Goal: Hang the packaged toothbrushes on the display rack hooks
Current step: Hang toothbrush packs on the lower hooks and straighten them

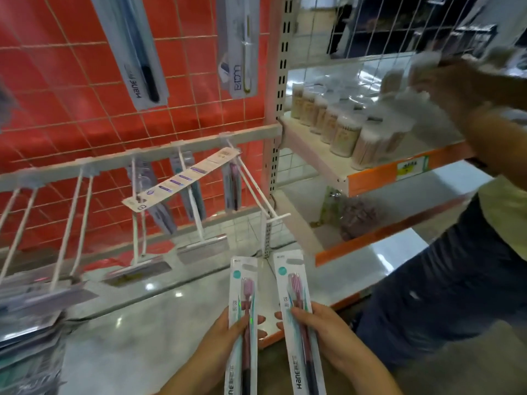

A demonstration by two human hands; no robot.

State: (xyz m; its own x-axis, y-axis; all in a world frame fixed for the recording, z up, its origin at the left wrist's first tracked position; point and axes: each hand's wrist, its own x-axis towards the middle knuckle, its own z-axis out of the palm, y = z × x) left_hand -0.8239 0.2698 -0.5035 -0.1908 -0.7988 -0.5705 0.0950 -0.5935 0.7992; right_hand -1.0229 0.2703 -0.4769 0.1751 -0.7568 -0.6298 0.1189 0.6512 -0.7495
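Packs in hand, we are between hangings: our left hand grips one toothbrush pack, our right hand another pack. Next we must thread a pack's hang hole onto the hook above and ahead of our hands.

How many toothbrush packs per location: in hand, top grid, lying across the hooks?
In hand: 2, one in the left hand (left pack), one in the right hand (right pack)
Hanging on the top grid: 2 (dark brush pack, white brush pack)
Lying flat across the hooks: 1 (flat pack)
Total: 5
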